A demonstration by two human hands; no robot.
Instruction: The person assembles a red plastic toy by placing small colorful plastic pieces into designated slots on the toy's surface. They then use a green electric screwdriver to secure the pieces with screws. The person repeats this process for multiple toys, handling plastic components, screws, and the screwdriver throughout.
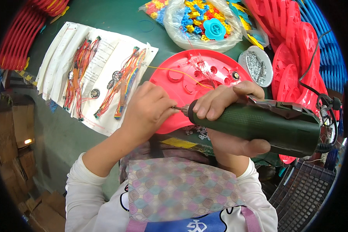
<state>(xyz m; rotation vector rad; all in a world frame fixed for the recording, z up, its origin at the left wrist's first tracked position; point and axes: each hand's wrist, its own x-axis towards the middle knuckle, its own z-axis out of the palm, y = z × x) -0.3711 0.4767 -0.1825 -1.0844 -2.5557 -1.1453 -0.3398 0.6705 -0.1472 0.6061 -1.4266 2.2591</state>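
Note:
My right hand (216,102) is wrapped round a dark green electric screwdriver (255,125), held level with its bit pointing left. The thumb and fingers of my left hand (149,110) are pinched together at the tip of the bit (177,108). Whatever small thing they hold there is hidden. Both hands are over a red plastic shell (170,65) lying on the table. A small round black part (235,75) sits in the shell, and a yellow wire (174,70) runs across it. Thin wires also lie near its middle.
Bundled wires with small speakers (116,75) lie on white paper sheets (100,58) at left. Behind the shell is a clear bag (172,23) of coloured plastic pieces. A bowl of screws (255,63) stands at right, near stacked red shells (286,58). A black cord (315,65) hangs there.

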